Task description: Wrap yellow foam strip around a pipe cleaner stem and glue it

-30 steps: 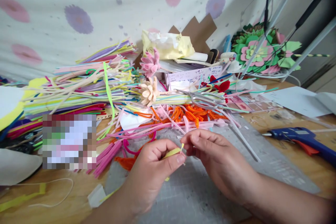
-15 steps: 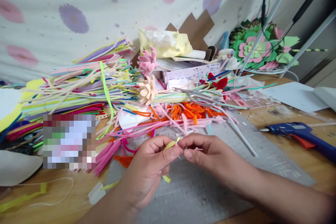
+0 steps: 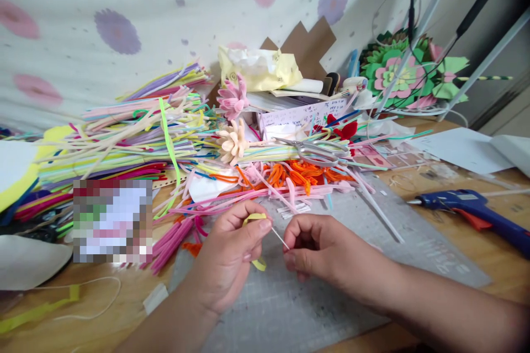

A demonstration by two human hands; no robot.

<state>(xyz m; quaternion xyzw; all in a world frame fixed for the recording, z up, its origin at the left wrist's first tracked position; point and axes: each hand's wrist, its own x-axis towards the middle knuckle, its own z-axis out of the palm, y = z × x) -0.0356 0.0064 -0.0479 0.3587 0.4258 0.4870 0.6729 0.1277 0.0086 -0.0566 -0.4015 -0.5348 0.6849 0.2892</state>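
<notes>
A yellow strip [image 3: 259, 263] is pinched in my left hand [image 3: 236, 256], its upper part looped over the forefinger and its lower end hanging below the palm. From the left fingertips a thin white strand [image 3: 280, 238] runs down to the right. Its other end meets the closed fingertips of my right hand [image 3: 318, 245]. Both hands are above the grey cutting mat [image 3: 331, 309], a small gap apart. The strand's ends are hidden by the fingers.
Behind the hands lie bundled pipe cleaners [image 3: 124, 149], orange curls [image 3: 304, 175] and scissors [image 3: 317, 153]. A blue glue gun [image 3: 476, 207] rests at the right. Pink and cream fuzzy flowers [image 3: 233, 143] stand at the centre back.
My hands have moved apart, the left one slightly leftward. The white strand now shows stretched between them. The view has shifted slightly.
</notes>
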